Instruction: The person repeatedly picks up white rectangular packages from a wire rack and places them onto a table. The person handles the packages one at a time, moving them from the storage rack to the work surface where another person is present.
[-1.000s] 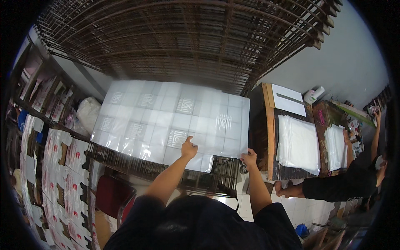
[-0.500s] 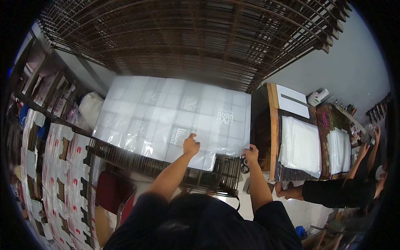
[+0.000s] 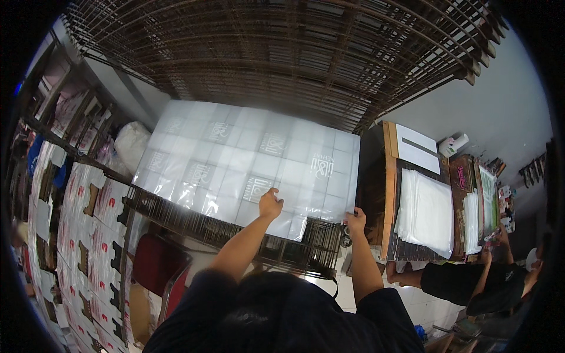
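Head-worn L cam, wide fisheye, facing dn

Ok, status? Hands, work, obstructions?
Left hand over rectangular translucent plastic sheet with white print. Right hand at its near right corner, grip unclear. Brown metal wire rack beyond, hands unobstructed.

The person wears a very dark shirt (image 3: 288, 317), near black, loose and softly creased. Across its front, left of the middle, runs a faint greyish print (image 3: 248, 317), too blurred to make out. On the shirt's left side is a wide, plain left sleeve (image 3: 203, 291); on its right side, a matching right sleeve (image 3: 385, 312). Both are short, and beyond the shirt's cuffs the forearms are bare, tapering toward slim wrists.
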Demonstrator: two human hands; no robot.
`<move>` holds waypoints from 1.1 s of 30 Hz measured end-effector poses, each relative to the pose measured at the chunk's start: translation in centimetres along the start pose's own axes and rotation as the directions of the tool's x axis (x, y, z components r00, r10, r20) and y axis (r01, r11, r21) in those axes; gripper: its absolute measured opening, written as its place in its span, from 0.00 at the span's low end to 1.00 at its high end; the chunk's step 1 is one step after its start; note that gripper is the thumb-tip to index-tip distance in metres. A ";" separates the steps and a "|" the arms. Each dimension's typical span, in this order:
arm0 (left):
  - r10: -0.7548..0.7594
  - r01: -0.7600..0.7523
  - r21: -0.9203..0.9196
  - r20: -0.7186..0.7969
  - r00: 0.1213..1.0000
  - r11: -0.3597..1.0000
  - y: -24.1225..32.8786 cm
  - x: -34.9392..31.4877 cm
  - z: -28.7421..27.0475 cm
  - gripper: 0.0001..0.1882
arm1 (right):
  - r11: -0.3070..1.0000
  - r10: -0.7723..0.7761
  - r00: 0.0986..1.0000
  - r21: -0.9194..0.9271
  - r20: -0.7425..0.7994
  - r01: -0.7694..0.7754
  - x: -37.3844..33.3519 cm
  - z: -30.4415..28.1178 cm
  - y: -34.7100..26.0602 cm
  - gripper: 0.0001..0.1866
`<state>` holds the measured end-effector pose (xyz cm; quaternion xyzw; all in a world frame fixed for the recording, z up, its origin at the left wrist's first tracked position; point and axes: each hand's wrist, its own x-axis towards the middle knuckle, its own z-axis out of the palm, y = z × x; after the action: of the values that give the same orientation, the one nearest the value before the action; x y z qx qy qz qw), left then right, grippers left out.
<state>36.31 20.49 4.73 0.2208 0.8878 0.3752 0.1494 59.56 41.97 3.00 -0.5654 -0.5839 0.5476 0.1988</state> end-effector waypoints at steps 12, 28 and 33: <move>-0.066 0.068 -0.038 0.070 0.995 0.997 0.9 -0.5 -1.2 0.21 | 0.996 -0.091 0.990 -0.018 -0.113 0.089 0.2 0.2 0.2 0.16; 0.060 -0.090 -0.209 -0.147 0.987 0.974 -2.6 -2.8 -9.4 0.19 | 0.977 -0.147 0.982 -0.171 -0.120 0.125 0.9 0.2 0.3 0.17; 0.080 -0.125 -0.286 -0.165 0.983 0.950 -2.8 -5.8 -12.5 0.19 | 0.963 -0.219 0.952 -0.202 -0.212 0.177 0.8 -0.4 1.3 0.19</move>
<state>35.18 8.35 11.68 0.2129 0.8179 0.5264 0.0930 60.26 42.54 1.75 -0.5795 -0.6578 0.3999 0.2678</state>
